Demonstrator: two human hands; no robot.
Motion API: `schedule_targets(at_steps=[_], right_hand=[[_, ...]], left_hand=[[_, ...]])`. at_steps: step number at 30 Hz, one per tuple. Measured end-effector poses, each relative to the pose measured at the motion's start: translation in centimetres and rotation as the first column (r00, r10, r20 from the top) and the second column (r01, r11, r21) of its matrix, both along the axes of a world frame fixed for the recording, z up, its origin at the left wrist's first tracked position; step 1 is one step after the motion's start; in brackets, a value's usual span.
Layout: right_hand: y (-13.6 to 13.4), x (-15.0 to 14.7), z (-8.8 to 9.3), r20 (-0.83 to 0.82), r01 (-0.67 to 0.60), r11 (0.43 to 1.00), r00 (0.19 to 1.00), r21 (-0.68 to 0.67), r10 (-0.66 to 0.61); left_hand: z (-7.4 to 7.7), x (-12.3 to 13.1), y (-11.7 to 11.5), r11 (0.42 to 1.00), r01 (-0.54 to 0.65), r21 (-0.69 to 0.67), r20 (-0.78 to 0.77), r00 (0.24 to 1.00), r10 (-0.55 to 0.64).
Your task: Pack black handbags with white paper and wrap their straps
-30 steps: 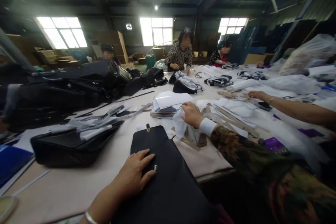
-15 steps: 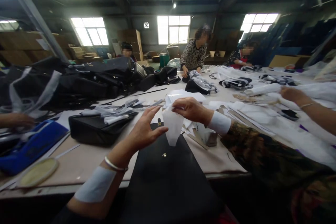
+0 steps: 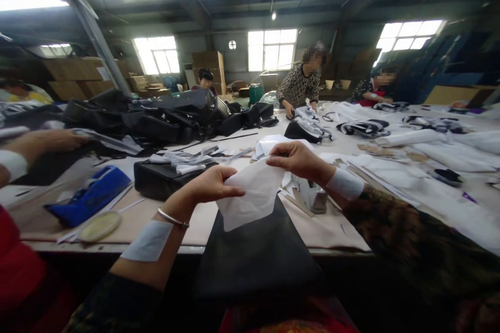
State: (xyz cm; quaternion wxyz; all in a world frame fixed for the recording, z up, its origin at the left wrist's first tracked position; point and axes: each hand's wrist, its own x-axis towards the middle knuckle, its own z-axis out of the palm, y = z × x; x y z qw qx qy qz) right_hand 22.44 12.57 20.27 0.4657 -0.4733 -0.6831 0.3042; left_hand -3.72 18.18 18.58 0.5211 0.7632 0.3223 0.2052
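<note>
A thin white sheet [image 3: 250, 195] hangs spread between my two hands above a flat black bag [image 3: 258, 255] that lies over the near table edge. My left hand [image 3: 213, 184] pinches the sheet's left top corner, fingers closed. The right top corner is pinched by my right hand [image 3: 299, 160]. The sheet's lower part covers the top of the black bag.
A black bag with white strips on it [image 3: 167, 177], a blue tape dispenser [image 3: 91, 195] and a round yellowish pad [image 3: 100, 226] lie to the left. A co-worker's hand [image 3: 47, 140] reaches in at far left. White sheets [image 3: 414, 171] cover the right side. Other people work across the table [image 3: 332, 229].
My left hand left the black bag, rose and took hold of the white sheet. My right hand lifted the sheet from the pile; it now hangs spread wide between both hands.
</note>
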Motion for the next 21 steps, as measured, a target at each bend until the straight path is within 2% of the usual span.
schedule_targets(at_steps=[3,6,8,10,11,14,17,19,21], right_hand=[[-0.4,0.3,-0.4,-0.13,0.069,0.997,0.989,-0.02,-0.071],[-0.7,0.1,-0.7,-0.293,0.056,0.997,0.954,-0.055,-0.07],[-0.9,-0.1,-0.9,-0.404,0.027,0.996,0.913,-0.089,-0.06],[-1.1,-0.4,-0.9,-0.471,0.019,0.994,0.879,-0.109,-0.068],[-1.1,-0.4,-1.0,-0.485,0.028,0.994,0.871,-0.109,-0.078],[-1.2,-0.1,-1.2,-0.449,0.087,0.993,0.886,-0.076,-0.112],[-1.3,0.9,-1.7,-0.32,0.164,0.986,0.932,-0.036,-0.167],[-1.4,1.8,-2.2,-0.243,0.218,0.976,0.946,-0.013,-0.214],[-1.4,2.4,-2.7,-0.231,0.256,0.967,0.94,0.0,-0.25]], left_hand=[[-0.2,-1.5,-0.4,0.988,0.134,-0.081,-0.077,0.987,-0.14],[-1.2,-2.0,-1.0,0.964,0.112,-0.243,0.106,0.99,-0.088],[-2.2,-1.8,-1.5,0.909,0.136,-0.394,0.2,0.978,-0.06],[-3.4,-1.3,-1.9,0.848,0.151,-0.508,0.226,0.973,-0.038],[-4.0,-1.1,-2.1,0.836,0.141,-0.53,0.226,0.974,-0.022],[-5.2,-0.7,-2.5,0.849,0.112,-0.516,0.226,0.974,0.008],[-5.3,-0.9,-2.3,0.88,0.094,-0.465,0.236,0.971,0.021],[-4.8,-1.3,-2.1,0.921,-0.031,-0.389,0.245,0.96,0.136],[-4.3,-1.8,-2.3,0.93,-0.13,-0.345,0.277,0.932,0.233]])
